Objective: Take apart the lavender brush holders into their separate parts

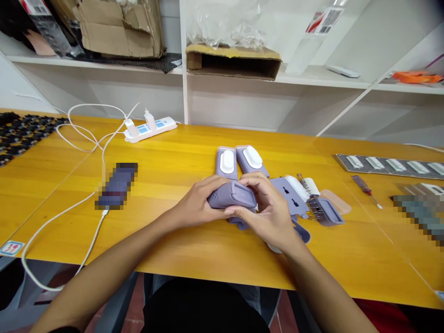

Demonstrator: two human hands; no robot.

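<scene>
Head view: held casing above table, near the front edge, between left hand and right hand. Curled left fingers and thumb around the perforated side; bent right fingers over the far edge, with right thumb along the near edge. Saw nothing else in either grip. Noted framed face of casing turned up into view. Could not tell contents of casing or any fastening beneath the fingers.

Found loose parts beside right hand, nearest first: loop, frame, springs, slotted plate and white block. Judged these unfitted, with work on them outstanding.

Found screwdriver to the right of the loose parts, well apart from both hands.

Found two units just beyond casing, side by side, each bearing a white pad. Judged both complete from outward form; could not confirm interiors. Saw no such pad on visible faces of casing, and so judged casing less advanced than both units.

Noted rack at far right, carrying a row of white pieces.
</scene>
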